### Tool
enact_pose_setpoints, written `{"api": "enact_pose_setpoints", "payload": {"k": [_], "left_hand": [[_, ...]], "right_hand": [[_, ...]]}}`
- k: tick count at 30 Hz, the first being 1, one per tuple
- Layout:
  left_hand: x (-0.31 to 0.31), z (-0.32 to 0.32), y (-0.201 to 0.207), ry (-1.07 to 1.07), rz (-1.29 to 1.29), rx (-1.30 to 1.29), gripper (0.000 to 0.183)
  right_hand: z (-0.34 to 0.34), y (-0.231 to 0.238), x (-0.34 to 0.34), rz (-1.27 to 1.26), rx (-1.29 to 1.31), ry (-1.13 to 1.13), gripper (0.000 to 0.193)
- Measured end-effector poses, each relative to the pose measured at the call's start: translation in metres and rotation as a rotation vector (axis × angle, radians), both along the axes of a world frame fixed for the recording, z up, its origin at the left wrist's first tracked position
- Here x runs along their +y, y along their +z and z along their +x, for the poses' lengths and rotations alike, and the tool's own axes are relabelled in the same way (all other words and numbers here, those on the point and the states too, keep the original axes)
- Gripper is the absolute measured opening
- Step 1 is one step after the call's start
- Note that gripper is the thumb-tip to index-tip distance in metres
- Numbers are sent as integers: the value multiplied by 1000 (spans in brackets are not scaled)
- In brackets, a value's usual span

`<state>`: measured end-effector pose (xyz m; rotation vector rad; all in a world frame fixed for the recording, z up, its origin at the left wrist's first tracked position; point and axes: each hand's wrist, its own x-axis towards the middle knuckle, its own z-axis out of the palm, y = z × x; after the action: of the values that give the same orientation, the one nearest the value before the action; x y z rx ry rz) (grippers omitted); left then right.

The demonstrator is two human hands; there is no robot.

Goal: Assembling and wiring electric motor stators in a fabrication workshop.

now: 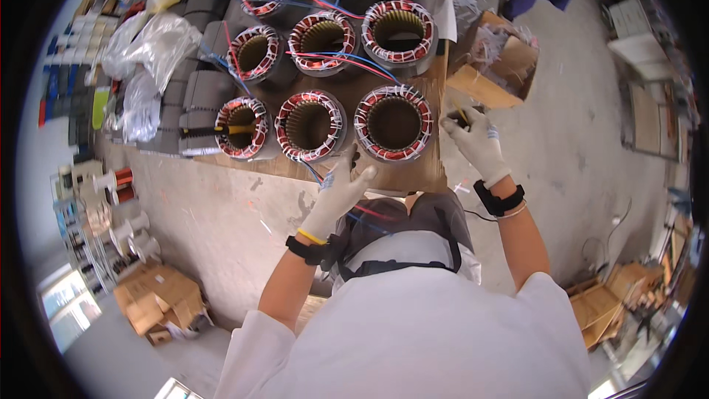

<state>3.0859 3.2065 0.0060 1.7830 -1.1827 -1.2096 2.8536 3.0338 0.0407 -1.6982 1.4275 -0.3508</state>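
- Workbench [421, 171]: cardboard-covered surface directly ahead of both hands; it carries nine wound stators in three rows of three.
- Stators: the right front stator [394, 103] sits between the two sets of fingers; the middle front stator [301, 122] stands just beyond and left of the left fingertips; the left front stator [238, 152] lies farther left of them. Work state, judged from appearance: coils inserted and white lacing present on the visible rims; loose leads suggest that wire dressing remains unfinished.
- Left hand [340, 188]: gloved, forearm angled forward and inward, fingertips near the front gap between the middle and right stators. Thumb stands apart from the fingers — whether they pinch anything cannot be determined.
- Right hand [476, 144]: gloved, raised beyond the bench's right edge, wrist turned inward. Fingers are curled closed around a small implement.
- Red and blue leads [347, 57]: trailing well beyond the left fingertips.
- Thin yellow implement [461, 113]: projects forward from the right fingertips; type unclear.
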Motion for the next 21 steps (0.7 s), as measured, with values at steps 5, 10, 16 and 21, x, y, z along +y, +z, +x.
{"api": "enact_pose_setpoints", "payload": {"k": [5, 10, 16, 21], "left_hand": [[-49, -39, 25, 540, 445, 518, 66], [-57, -56, -31, 771, 352, 570, 42], [-34, -65, -52, 841, 305, 551, 58], [15, -58, -37, 723, 83, 753, 50]], "right_hand": [[54, 26, -40, -253, 241, 347, 49], [72, -7, -44, -330, 400, 476, 45], [63, -1, -13, -339, 376, 416, 39], [30, -4, -11, 45, -58, 415, 38]]}}
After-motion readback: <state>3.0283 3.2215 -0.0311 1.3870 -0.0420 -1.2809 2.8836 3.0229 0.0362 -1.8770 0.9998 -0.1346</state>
